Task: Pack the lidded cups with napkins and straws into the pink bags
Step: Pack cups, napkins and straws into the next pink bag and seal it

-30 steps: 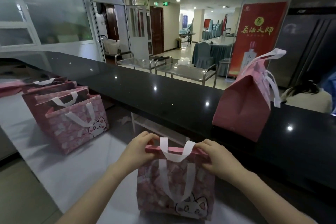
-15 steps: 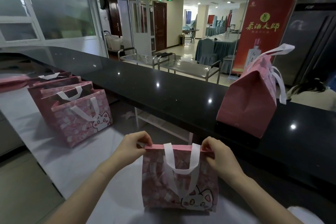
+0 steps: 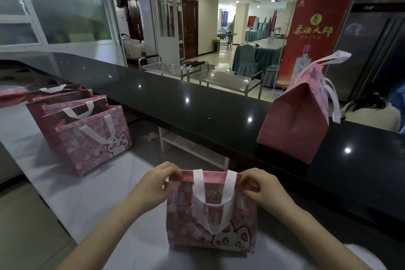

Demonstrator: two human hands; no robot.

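Two hands (image 3: 153, 186) (image 3: 266, 189) pinching one pink bag (image 3: 210, 215); one bag on counter (image 3: 294, 120).

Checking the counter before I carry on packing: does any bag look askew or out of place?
One does. The pink bag on the black counter leans, its top pinched to a peak and handles splayed sideways. The bags at left stand upright, as does the bag held by both hands.

Black glossy counter (image 3: 197, 112) running left to right, white lower counter (image 3: 72, 193) before it, two steel trolleys (image 3: 223, 78) beyond, red standing banner (image 3: 315, 37) with gold characters at right, draped tables (image 3: 260, 55) farther back, possibly a seated person (image 3: 370, 109) at far right.
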